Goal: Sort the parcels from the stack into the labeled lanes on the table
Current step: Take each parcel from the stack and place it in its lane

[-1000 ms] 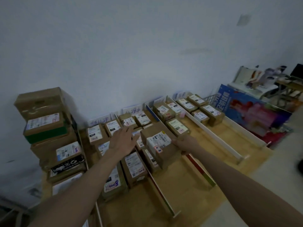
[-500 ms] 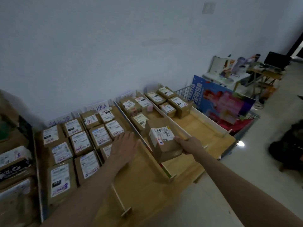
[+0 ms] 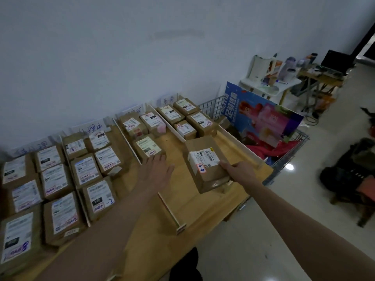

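Held parcel (image 3: 205,163) above rightmost lane, four parcels (image 3: 187,118) behind it; wire basket (image 3: 292,147) right of table (image 3: 203,207).

Blue poster (image 3: 261,116) leans in a wire basket (image 3: 292,151).

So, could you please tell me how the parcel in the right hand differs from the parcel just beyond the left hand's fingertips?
The held parcel is lifted and tilted, gripped by the right hand; the table parcel lies flat in its lane. The held parcel looks larger and taller than the table parcel. The left hand is open and holds neither. Both are brown cardboard boxes with white shipping labels and a small handwritten sticker.
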The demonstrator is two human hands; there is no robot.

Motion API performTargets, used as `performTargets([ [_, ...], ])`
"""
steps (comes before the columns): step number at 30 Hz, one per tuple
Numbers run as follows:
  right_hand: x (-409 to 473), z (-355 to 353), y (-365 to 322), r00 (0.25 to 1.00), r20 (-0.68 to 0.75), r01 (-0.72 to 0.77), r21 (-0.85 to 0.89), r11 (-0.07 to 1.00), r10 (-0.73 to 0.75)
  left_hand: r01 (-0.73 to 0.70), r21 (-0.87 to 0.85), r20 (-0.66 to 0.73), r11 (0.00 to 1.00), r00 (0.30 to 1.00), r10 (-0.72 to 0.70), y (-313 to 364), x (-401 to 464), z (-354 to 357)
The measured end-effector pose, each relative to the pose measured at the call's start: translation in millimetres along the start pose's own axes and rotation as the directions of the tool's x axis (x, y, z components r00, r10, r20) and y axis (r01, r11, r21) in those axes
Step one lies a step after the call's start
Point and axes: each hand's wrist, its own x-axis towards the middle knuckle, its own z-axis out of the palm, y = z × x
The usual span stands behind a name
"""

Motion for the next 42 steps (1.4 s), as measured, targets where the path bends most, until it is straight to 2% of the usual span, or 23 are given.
performTargets([
  [7, 95.4, -22.9, 8.5, 0.999, -0.025, 0.023, -0.045, 0.999, -0.024, -0.027, -0.058, -0.009, 0.998, 1.000, 0.027, 40.6, 89.2, 36.3],
  [21, 228.0, -32.7, 23.4, 0.998, 0.066, -0.002, -0.202, 0.979, 0.015, 0.105, -0.090, 0.062, 0.990, 0.993, -0.100, 64.0, 179.9, 70.6],
  [29, 278.4, -22.7, 40.0, 0.974, 0.225, 0.060, -0.276, 0.959, 0.004, 0.246, -0.065, 0.123, 0.967, 0.964, -0.237, 93.6, 187.2, 100.8],
  [36, 303.1, -3.3, 58.6, 0.919, 0.394, 0.106, -0.240, 0.965, -0.003, 0.351, -0.037, 0.244, 0.936, 0.911, -0.332, 126.1, 189.0, 129.0],
  [42, 317.5, 11.0, 58.8, 0.889, 0.456, 0.178, -0.261, 0.949, -0.041, 0.417, -0.054, 0.285, 0.907, 0.877, -0.386, 144.0, 187.8, 144.4],
])
